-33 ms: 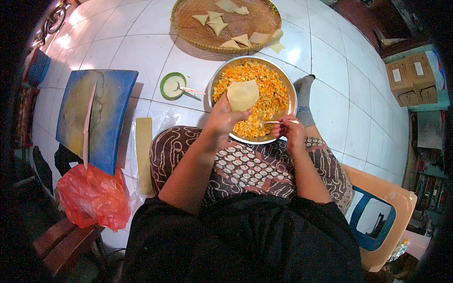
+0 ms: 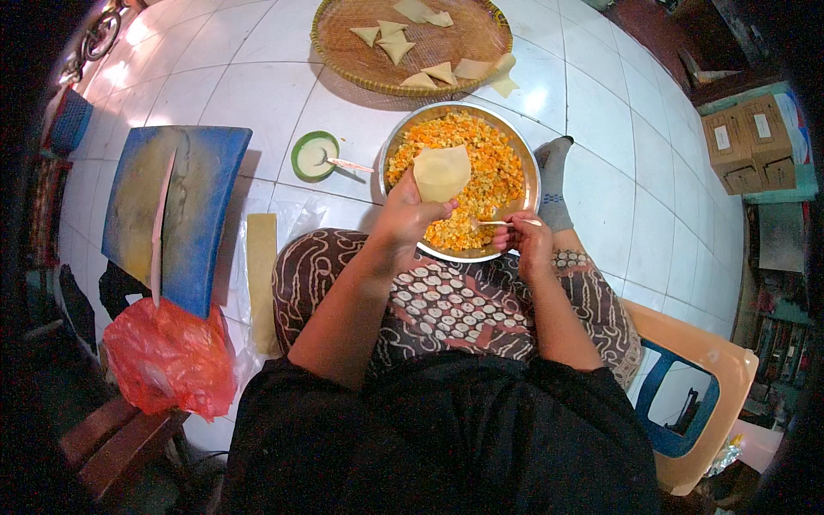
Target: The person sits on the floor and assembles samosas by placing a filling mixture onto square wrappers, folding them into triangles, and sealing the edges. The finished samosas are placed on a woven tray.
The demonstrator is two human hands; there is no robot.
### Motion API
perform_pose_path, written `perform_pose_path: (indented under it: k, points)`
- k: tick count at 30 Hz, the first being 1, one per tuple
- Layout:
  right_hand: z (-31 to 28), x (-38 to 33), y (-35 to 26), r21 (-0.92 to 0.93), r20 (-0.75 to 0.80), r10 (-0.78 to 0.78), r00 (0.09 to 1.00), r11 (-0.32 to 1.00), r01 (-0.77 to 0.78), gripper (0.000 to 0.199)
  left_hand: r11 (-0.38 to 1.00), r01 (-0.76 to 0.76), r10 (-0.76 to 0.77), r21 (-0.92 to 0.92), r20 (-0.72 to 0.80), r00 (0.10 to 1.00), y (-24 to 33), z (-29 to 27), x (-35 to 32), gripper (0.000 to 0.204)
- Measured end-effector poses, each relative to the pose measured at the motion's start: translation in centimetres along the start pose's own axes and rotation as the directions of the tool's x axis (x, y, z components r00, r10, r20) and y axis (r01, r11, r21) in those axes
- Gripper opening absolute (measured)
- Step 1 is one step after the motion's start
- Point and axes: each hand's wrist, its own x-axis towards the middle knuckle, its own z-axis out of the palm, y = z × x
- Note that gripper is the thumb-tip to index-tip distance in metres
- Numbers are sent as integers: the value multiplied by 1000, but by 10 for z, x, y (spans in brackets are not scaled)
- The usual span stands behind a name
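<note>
In front of my lap stands a wide metal bowl [image 2: 532,165] holding an orange and yellow chopped vegetable filling [image 2: 498,163]. My left hand [image 2: 407,213] is closed on a pale pastry wrapper [image 2: 442,175], folded and held up over the left part of the filling. Between the fingers of my right hand [image 2: 530,243], at the bowl's near right rim, is a spoon [image 2: 493,223]. Its tip rests in the filling, just below the wrapper. Whether the wrapper has anything inside is hidden.
Beyond the bowl lies a round woven tray [image 2: 343,60] with several folded pastry triangles [image 2: 396,47]. A green bowl of white paste [image 2: 318,156] sits left. Further left are a blue board [image 2: 193,215] with a knife [image 2: 161,227], stacked wrapper strips [image 2: 263,283] and a red plastic bag [image 2: 172,360].
</note>
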Motion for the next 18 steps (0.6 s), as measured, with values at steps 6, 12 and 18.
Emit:
perform_pose_path:
  k: [6,12,18]
  points:
    - [-9,3,-10,169,-55,41,998,985,-31,21,999,35,-35,-8,30,999,-4,-7,7,63]
    - [-14,-1,-40,213,-81,-57,995,974,74,22,989,-8,6,145,13,1000,3,0,4,54]
    - [-15,-27,-95,326,-57,-243,968,912,248,21,894,31,-24,447,-23,999,-18,-3,14,56]
